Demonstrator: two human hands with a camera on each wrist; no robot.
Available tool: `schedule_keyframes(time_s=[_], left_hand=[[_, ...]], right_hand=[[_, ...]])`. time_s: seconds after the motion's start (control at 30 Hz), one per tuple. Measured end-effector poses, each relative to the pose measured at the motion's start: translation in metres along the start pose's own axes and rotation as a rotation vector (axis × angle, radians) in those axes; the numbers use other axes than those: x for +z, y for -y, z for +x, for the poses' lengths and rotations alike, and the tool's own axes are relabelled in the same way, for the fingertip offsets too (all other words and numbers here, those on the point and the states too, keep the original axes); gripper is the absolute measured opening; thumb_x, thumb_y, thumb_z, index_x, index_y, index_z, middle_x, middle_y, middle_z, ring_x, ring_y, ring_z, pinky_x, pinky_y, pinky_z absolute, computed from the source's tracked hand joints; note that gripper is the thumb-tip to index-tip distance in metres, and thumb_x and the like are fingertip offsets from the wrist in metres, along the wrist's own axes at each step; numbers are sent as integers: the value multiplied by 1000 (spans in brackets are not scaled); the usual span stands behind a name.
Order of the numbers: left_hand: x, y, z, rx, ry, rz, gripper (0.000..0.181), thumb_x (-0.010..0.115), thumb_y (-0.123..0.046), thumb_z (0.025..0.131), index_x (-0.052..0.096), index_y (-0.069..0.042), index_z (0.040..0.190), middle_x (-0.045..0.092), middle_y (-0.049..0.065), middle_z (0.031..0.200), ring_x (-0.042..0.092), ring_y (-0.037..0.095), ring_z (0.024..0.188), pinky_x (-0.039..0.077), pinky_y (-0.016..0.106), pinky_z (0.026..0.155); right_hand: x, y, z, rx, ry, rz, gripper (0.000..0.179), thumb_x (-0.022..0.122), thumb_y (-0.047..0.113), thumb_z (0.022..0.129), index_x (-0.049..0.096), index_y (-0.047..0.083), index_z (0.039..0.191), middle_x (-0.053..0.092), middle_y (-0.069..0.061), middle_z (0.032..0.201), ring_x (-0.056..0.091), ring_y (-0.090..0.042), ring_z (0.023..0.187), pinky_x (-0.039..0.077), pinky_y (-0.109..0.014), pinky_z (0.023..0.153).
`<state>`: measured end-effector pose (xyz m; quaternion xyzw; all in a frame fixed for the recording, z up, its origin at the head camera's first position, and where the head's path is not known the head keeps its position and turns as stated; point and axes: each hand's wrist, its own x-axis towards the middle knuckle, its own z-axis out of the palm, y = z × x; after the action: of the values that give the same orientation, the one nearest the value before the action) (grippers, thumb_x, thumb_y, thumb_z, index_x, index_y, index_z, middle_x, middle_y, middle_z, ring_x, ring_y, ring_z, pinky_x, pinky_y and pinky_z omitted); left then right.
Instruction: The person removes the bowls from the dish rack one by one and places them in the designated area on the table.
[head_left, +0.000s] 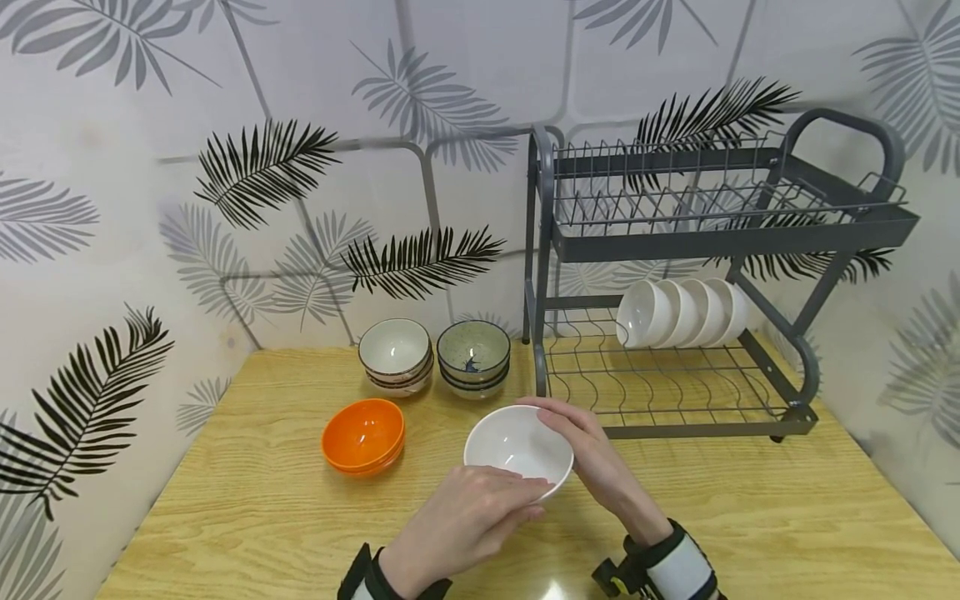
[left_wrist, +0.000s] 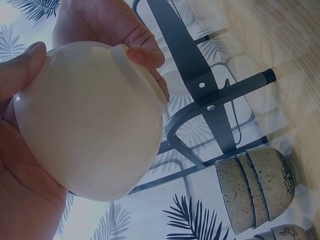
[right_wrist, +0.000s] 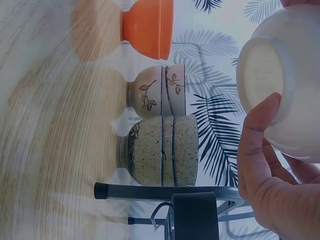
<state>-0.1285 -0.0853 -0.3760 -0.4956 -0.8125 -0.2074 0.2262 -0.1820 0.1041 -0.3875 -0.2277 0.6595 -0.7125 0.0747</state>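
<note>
A plain white bowl [head_left: 517,437] is held above the table between both hands, its inside tilted toward the head camera. My left hand [head_left: 468,521] grips the near rim, with the thumb on the outer wall. On the far right side of that bowl, my right hand [head_left: 588,454] holds the rim and wall. In the right wrist view, one right fingertip touches the bowl's foot ring [right_wrist: 262,75]. The left wrist view shows the outer wall [left_wrist: 95,125] with fingers of both hands around it.
A grey two-tier dish rack [head_left: 675,432] stands at the right; several white bowls [head_left: 645,315] lean in its lower tier. Left of it are stacked speckled bowls [head_left: 474,354], stacked flower-patterned bowls [head_left: 395,354] and stacked orange bowls [head_left: 363,437]. A leaf-patterned wall backs the wooden table [head_left: 247,500].
</note>
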Motion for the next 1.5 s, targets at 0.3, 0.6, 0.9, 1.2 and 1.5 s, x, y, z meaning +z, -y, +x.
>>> schedule_keyframes(time_s=[0.3,0.6,0.9,1.2,1.5], left_hand=[[0,0,0,-15,7,2,21,68,-19,88,72,-14,108,74,-5,93,67,5,88,59,27,78],[-1,0,-1,-26,10,0,20,69,-19,87,73,-15,107,74,-7,93,67,4,88,59,28,74],[-1,0,0,-12,-3,3,19,68,-19,88,73,-15,106,74,-7,87,67,5,82,59,26,75],[0,0,-1,-42,10,13,19,68,-21,88,73,-18,106,73,-9,85,66,4,79,59,26,72],[0,-1,-1,-57,21,39,18,68,-23,88,73,-20,105,72,-10,81,65,4,75,58,25,67]], right_hand=[[0,0,1,2,10,15,39,41,19,103,52,-6,132,56,-28,123,62,-24,96,58,-26,69],[0,0,0,18,2,15,40,42,19,103,52,-5,132,56,-27,124,62,-25,98,58,-26,70],[0,-1,0,10,5,17,39,42,17,103,52,-7,132,56,-27,122,63,-23,95,58,-25,68],[0,-1,0,12,8,29,39,43,17,102,52,-7,132,56,-27,123,63,-23,96,58,-25,69],[-1,-1,1,19,4,20,39,43,17,102,52,-6,132,56,-27,124,63,-24,97,58,-25,70]])
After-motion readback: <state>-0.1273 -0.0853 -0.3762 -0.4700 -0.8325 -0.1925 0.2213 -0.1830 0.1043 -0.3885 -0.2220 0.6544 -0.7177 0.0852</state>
